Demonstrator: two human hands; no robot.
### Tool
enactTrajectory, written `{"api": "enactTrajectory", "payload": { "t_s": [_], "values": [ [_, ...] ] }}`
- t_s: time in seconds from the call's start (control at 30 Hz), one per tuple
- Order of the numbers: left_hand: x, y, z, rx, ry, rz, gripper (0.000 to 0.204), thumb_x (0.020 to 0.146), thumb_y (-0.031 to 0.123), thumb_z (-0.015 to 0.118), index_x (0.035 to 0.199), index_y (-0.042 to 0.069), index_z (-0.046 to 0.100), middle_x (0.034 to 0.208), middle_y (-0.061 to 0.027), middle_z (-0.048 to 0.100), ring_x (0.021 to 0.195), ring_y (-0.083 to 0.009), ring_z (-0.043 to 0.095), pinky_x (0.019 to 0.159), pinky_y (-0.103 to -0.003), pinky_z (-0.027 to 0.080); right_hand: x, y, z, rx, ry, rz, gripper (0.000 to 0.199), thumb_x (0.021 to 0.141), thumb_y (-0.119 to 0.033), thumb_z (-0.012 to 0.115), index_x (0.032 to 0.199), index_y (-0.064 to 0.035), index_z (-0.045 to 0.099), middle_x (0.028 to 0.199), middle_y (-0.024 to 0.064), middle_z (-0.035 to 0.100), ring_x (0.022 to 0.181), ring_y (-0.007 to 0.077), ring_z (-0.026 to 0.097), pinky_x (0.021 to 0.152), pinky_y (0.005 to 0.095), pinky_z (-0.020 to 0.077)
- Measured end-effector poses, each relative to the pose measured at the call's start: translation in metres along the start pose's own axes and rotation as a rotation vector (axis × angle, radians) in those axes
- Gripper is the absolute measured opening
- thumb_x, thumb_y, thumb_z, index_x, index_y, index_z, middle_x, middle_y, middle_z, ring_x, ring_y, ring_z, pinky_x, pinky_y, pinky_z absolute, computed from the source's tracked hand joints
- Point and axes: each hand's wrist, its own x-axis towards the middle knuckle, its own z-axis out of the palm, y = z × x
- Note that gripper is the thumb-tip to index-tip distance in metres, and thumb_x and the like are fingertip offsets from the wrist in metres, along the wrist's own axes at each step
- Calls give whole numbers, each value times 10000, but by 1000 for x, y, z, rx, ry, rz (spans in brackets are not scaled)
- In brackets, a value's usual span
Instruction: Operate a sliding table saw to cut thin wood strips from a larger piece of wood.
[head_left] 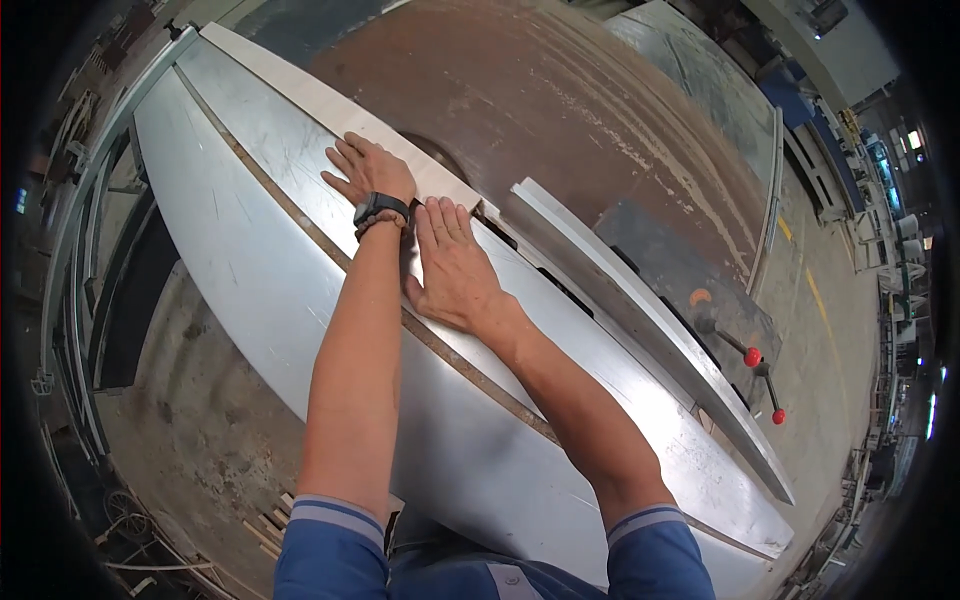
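A long pale wooden board (300,88) lies along the far edge of a silvery metal machine table (265,110). My left hand (375,170), with a dark watch at the wrist, rests flat with fingers spread, its fingertips at the board's near edge. Just right of it, my right hand (455,262) lies flat on the metal, fingers stretched toward the board's right end. Whether those fingertips press on the board or only touch its edge, I cannot tell. Neither hand is wrapped round anything.
A metal fence rail (650,325) runs diagonally right of the board. Beyond it are two levers with red knobs (752,357). A worn brown surface (560,110) spreads behind. At far left stands a metal frame (75,260); several wood strips (268,530) lie low on the left.
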Motion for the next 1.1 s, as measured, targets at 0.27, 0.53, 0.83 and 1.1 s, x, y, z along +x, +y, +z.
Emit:
{"api": "enactTrajectory", "payload": {
  "t_s": [0.27, 0.53, 0.83, 1.1],
  "values": [
    [23, -43, -18, 41, 68, -45, 663, 977, 258, 437, 1522, -38, 200, 1617, -224, 120, 1510, -362, 59, 1182, -579, 19, 22, -48, -3, 14, -68, -12, 871, 759, -333, 634, 1369, 205, 324, 1431, 367, 377, 1381, 451, 340, 1192, 465, 207],
    [-36, -162, -70, 104, 114, -27, 693, 970, 247, 474, 1539, 8, 159, 1618, -237, 43, 1498, -409, 18, 1170, -596, -26, -37, -163, 18, -7, -83, -256, 781, 763, -331, 597, 1281, 228, 422, 1349, 403, 448, 1295, 497, 430, 1162, 518, 251],
    [-257, -234, -127, -43, 43, -140, 677, 1004, 290, 456, 1537, 1, 154, 1599, -261, 120, 1483, -393, 154, 1167, -548, 200, -247, -224, 3, 55, -159, -427, 684, 781, -250, 552, 1277, 209, 445, 1342, 370, 477, 1308, 465, 441, 1166, 505, 263],
    [-467, -364, -139, -1030, 29, -487, 462, 1003, 380, 452, 860, -35, 594, 693, -149, 562, 697, -158, 503, 640, -427, 433, -422, -219, -37, 709, -429, -167, 431, 881, -79, 631, 1300, -20, 547, 1246, 214, 618, 1124, 329, 636, 932, 371, 514]
  ]
}}
